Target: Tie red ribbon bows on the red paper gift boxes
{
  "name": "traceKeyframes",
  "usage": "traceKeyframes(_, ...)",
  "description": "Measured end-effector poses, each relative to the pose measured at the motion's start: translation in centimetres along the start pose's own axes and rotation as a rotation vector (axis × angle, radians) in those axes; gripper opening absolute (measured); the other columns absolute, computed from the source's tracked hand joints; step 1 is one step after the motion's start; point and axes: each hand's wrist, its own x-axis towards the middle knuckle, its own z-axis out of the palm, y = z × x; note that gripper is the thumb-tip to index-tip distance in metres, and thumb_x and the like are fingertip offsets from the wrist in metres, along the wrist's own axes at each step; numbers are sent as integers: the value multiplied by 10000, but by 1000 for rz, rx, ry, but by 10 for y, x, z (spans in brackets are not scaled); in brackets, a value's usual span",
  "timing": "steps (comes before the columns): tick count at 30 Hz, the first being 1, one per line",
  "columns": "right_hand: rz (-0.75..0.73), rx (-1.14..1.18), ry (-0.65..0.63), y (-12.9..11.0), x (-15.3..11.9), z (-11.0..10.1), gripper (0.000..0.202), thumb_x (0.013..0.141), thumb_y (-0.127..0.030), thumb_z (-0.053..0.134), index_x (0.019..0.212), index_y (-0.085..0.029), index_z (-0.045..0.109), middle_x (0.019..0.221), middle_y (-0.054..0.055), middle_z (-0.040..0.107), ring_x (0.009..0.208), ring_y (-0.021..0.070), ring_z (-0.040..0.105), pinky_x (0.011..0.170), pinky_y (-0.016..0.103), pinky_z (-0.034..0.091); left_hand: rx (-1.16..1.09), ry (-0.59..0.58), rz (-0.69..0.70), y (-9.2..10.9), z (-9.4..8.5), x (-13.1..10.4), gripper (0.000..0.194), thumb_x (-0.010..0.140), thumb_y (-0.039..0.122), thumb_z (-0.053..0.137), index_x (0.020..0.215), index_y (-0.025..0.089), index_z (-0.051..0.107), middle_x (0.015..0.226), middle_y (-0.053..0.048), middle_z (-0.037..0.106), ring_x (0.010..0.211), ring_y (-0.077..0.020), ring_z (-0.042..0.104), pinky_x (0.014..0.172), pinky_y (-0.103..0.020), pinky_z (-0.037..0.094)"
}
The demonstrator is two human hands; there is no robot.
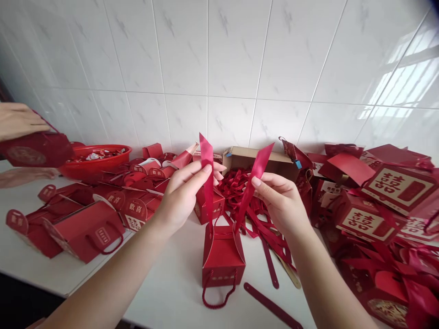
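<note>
A small red gift box [224,256] with a cord handle hanging at its front stands on the white table before me. A satin ribbon [206,157] rises from its top, its two ends held up apart in a V. My left hand [187,189] pinches the left end between thumb and fingers. Between the thumb and fingers of my right hand [279,196] is the right end. Both tips of the ribbon stick up above my fingers and are cut slanted. How the ribbon passes through the box top is hard to make out.
A co-worker's hand [20,121] holds a red box at far left, near a red basin [99,160] of wrapped pieces. Other red boxes [85,228] lie left; finished-looking boxes [398,187] pile up right. Loose ribbons [240,187] and a cardboard box [267,157] lie behind. Flat strips [272,306] lie nearby.
</note>
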Motion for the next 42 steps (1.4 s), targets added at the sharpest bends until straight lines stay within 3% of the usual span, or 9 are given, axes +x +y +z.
traceKeyframes(6, 14, 26, -77, -6, 1, 8, 131, 791, -326, 722, 844, -220, 667, 781, -12, 686, 677, 125, 631, 682, 275, 528, 152, -64, 90, -1, 7, -2, 235, 894, 332, 572, 729, 189, 656, 828, -39, 680, 826, -185, 635, 815, -299, 478)
traceKeyframes(8, 3, -26, -142, -8, 3, 12, 151, 815, -338, 688, 876, -205, 650, 759, -11, 662, 619, 107, 596, 626, 252, 506, 160, -94, 96, 0, 9, -1, 107, 861, 311, 624, 883, 206, 628, 725, -4, 662, 734, -169, 641, 742, -288, 491)
traceKeyframes(10, -44, -131, -219, -11, 3, 17, 147, 827, -323, 666, 900, -195, 661, 730, -20, 629, 587, 87, 542, 583, 223, 466, 140, -114, 92, 1, 10, 0, 255, 827, 288, 670, 1034, 225, 536, 687, 23, 669, 695, -165, 656, 711, -283, 495)
traceKeyframes(17, -172, -333, -325, -9, -4, 27, 195, 902, -364, 569, 873, -204, 677, 752, -6, 635, 661, 119, 567, 631, 254, 479, 154, -233, 0, 6, 2, 1, 421, 777, 256, 706, 1102, 231, 440, 808, -15, 715, 780, -199, 695, 679, -290, 506)
traceKeyframes(21, -420, -627, -379, -5, -1, 18, 239, 955, -326, 487, 907, -201, 684, 817, 35, 678, 762, 162, 608, 722, 313, 502, 44, -375, -207, 3, -9, 0, 416, 758, 213, 685, 1127, 221, 493, 810, -20, 700, 773, -201, 680, 667, -294, 499)
traceKeyframes(25, -776, -1082, -505, -9, 3, 7, 272, 970, -210, 435, 1071, -221, 688, 967, 82, 693, 918, 207, 577, 813, 373, 491, -155, -252, -359, -2, -19, 0, 301, 703, 122, 641, 990, 181, 573, 648, 40, 596, 631, -137, 600, 610, -256, 449)
traceKeyframes(31, -941, -1530, -481, -12, 0, 7, 266, 960, -165, 470, 1106, -218, 686, 998, 82, 699, 994, 245, 562, 827, 401, 434, -313, -306, -502, -7, -20, -3, 216, 754, 148, 623, 970, 154, 613, 727, -23, 650, 642, -149, 619, 637, -288, 483)
traceKeyframes(37, -727, -1149, -212, 3, -12, 9, 327, 962, -182, 400, 1212, -177, 612, 1139, 120, 631, 1039, 229, 570, 859, 367, 464, 263, -92, -12, -13, -15, -19, 457, 828, 333, 626, 1264, 212, 564, 815, -31, 696, 724, -181, 626, 703, -281, 466)
traceKeyframes(42, -252, -1080, 64, 10, -46, -32, 358, 967, -329, 386, 713, -187, 595, 914, 76, 612, 807, 188, 598, 696, 299, 453, 639, 197, 217, -26, -53, -40, 393, 732, 281, 706, 1123, 247, 679, 677, 13, 602, 665, -164, 548, 746, -224, 422)
